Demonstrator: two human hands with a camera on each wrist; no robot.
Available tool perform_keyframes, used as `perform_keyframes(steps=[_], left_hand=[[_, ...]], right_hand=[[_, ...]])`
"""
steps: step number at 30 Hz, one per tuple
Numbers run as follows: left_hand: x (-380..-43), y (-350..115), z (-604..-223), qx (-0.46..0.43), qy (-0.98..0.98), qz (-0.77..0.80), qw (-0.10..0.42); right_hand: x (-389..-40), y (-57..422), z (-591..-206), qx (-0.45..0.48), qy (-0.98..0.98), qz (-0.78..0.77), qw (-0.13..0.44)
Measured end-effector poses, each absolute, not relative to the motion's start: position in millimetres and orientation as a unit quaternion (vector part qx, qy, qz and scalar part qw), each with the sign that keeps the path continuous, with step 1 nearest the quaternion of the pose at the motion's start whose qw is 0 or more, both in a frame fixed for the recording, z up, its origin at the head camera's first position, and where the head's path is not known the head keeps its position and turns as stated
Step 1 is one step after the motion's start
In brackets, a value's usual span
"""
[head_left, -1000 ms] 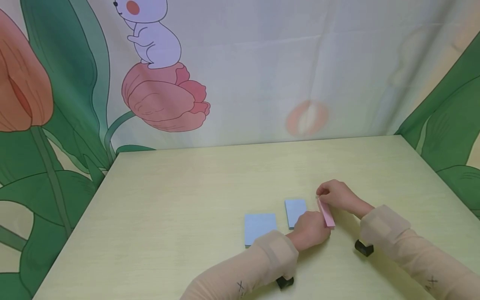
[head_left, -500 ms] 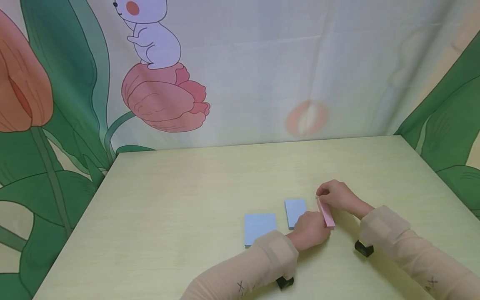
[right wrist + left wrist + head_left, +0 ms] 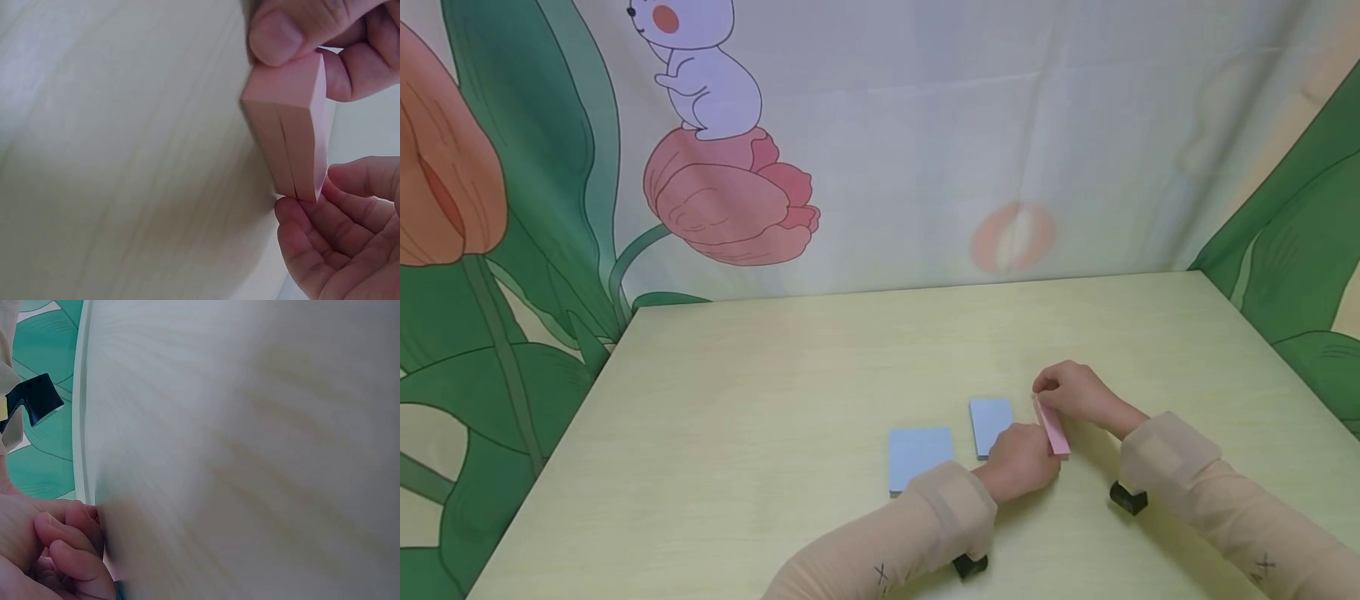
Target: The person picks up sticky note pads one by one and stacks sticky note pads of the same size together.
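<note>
A pink sticky note pad (image 3: pixel 1052 427) stands on its edge on the table, between my two hands. My left hand (image 3: pixel 1022 457) holds its near end, and in the right wrist view that hand's thumb (image 3: pixel 276 36) lies on the pad. At the far end, my right hand (image 3: pixel 1075 390) pinches the pad between thumb and fingertips. A thin dark gap runs along the side of the pink pad (image 3: pixel 275 94) in the right wrist view. The left wrist view shows curled fingers of the left hand (image 3: pixel 72 550), with the pad mostly hidden behind them.
Left of the hands lie a square blue sticky note pad (image 3: pixel 919 458) and a narrower blue pad (image 3: pixel 990 423), partly covered by the left hand and sleeve. The pale table (image 3: pixel 737 417) ends at a printed curtain (image 3: pixel 887 167) behind.
</note>
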State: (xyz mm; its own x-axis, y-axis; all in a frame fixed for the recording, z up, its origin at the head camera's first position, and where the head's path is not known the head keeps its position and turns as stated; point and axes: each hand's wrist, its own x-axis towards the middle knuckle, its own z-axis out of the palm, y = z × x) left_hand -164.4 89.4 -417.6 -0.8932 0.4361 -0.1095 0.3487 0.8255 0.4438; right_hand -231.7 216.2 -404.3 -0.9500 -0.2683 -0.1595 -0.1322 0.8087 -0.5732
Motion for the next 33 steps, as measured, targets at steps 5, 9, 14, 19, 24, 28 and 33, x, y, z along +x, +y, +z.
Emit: perform_keyframes(steps=[5,9,14,19,24,28,33], left_hand=[[-164.5,89.7,-418.3,0.211,0.951,0.205,0.098],[-164.8,89.6,-418.6,0.211,0.949,0.211,0.104],[-165.2,88.8,-418.4,0.220,0.945,0.216,0.112],[-164.8,88.6,-417.9,0.219,0.944,0.219,0.116],[-164.1,88.8,-417.5,0.214,0.943,0.224,0.121],[-164.1,88.7,-417.1,0.218,0.943,0.222,0.117],[-164.7,88.4,-416.5,0.227,0.943,0.217,0.111]], right_hand=[[-232.0,217.2,-404.3,-0.103,0.943,-0.292,0.120],[-231.5,217.9,-403.7,-0.097,0.942,-0.297,0.125],[-231.7,220.0,-403.1,-0.095,0.943,-0.295,0.121],[-231.8,221.1,-403.7,-0.097,0.943,-0.295,0.117],[-231.7,221.0,-404.6,-0.095,0.943,-0.296,0.117],[-230.7,221.1,-403.7,-0.096,0.944,-0.295,0.114],[-230.0,220.8,-402.5,-0.094,0.942,-0.299,0.119]])
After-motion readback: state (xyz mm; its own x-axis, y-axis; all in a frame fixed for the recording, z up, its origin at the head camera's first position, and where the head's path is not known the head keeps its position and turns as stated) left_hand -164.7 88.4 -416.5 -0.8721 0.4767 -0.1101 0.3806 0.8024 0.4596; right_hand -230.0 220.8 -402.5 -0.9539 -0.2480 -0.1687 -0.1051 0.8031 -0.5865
